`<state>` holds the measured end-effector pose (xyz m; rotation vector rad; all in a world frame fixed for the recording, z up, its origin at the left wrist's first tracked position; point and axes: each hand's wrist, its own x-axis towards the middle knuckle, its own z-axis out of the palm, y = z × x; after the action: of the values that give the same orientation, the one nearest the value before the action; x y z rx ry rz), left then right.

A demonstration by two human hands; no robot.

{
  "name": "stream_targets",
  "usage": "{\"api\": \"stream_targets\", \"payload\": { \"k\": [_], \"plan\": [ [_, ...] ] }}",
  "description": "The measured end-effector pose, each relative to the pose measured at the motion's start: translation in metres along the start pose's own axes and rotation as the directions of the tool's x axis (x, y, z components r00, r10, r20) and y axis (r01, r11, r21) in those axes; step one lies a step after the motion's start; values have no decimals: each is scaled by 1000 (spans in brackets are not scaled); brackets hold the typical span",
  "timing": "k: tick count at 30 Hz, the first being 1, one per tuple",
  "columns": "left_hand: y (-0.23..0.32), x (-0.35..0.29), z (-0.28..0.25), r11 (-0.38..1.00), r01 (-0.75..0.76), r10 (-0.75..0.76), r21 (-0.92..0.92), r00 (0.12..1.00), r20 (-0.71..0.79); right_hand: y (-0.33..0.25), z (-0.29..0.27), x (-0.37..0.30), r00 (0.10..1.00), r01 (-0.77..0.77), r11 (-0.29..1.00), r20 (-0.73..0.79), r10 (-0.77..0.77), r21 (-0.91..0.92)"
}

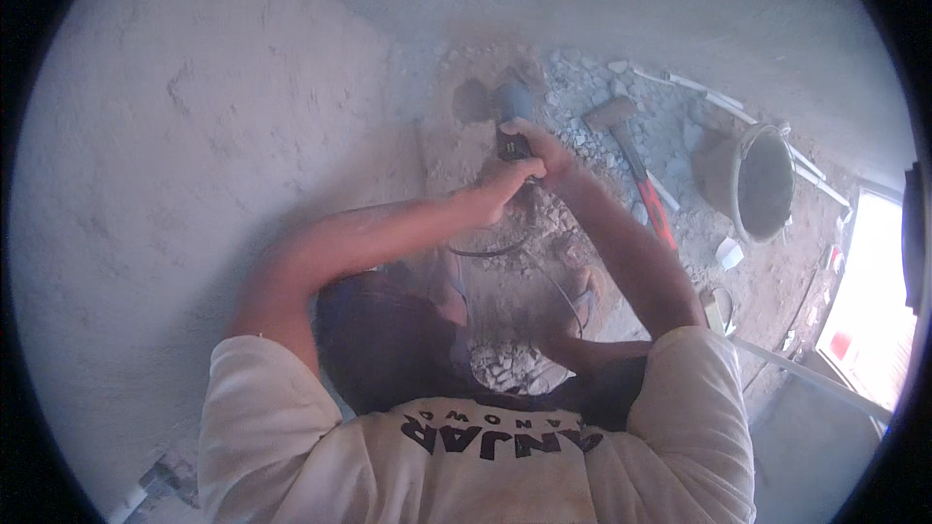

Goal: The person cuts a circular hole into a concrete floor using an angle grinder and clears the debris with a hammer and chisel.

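Observation:
Both my hands grip a dark corded power tool point(514, 146), which looks like an angle grinder, at the corner where the floor meets the walls. My right hand point(541, 147) is wrapped round its body closer to the working end. Nearer to me, my left hand point(502, 188) closes round its rear. The tool's front end is blurred in dust against the broken, brownish base of the wall, so its contact is hard to make out. A thin dark cable point(495, 252) curves back toward my legs. My feet are on the rubble, knees bent.
Right of my hands a sledgehammer point(636, 165) with a red-ended handle lies on grey rubble point(578, 97). Beyond it a dusty bucket point(723, 180) is tipped over beside white pipes point(709, 92). A pale pole point(811, 374) slants toward a bright doorway at the right. Plastered wall point(194, 155) rises at the left.

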<state>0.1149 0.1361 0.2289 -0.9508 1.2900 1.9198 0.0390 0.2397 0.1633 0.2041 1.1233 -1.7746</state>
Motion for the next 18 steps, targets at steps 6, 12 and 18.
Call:
{"api": "stream_targets", "payload": {
  "k": [6,12,18],
  "plan": [
    [4,21,-63,949,-98,139,301,983,-120,20,49,30,975,218,976,43,-219,30],
    [22,20,-84,910,-106,154,401,984,-91,52,45,86,962,272,962,-9,-271,13],
    [37,3,-88,817,62,26,574,989,-144,51,69,74,943,328,941,-93,-320,85]
  ]
}}
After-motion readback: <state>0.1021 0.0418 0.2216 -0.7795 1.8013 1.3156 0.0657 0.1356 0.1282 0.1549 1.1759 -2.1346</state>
